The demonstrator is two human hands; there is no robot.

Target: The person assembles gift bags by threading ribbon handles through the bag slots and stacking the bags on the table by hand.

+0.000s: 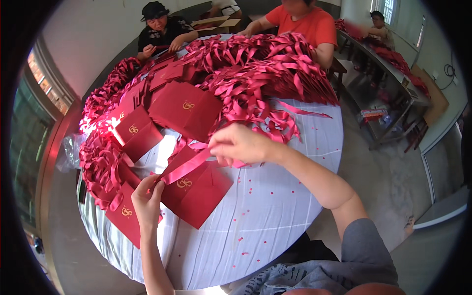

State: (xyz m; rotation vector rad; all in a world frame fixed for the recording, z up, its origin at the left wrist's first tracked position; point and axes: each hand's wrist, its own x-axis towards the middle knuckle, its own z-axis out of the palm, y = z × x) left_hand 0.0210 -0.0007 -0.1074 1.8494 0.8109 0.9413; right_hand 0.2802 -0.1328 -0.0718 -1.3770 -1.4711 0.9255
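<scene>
A pink-red satin ribbon [189, 167] is stretched taut between my two hands over a red paper bag [196, 196] with a gold emblem. My right hand [241, 143] pinches the ribbon's upper right end, fingers curled. At its lower left end my left hand [147, 192] is closed on the ribbon, thumb against the fingers, close to the bag's edge. Whether that hand also grips the bag is hidden. Another red bag [129, 214] lies partly beneath my left wrist. Beyond my right hand sits a thick stack of red bags [184, 110] with the same emblem.
Heaps of ribboned bags [260, 64] cover the far side of the round table with its white cloth [265, 211]. Small red paper dots are scattered on it. Two people sit across, one in black [164, 32], one in red [307, 24]. A long bench [378, 64] stands right.
</scene>
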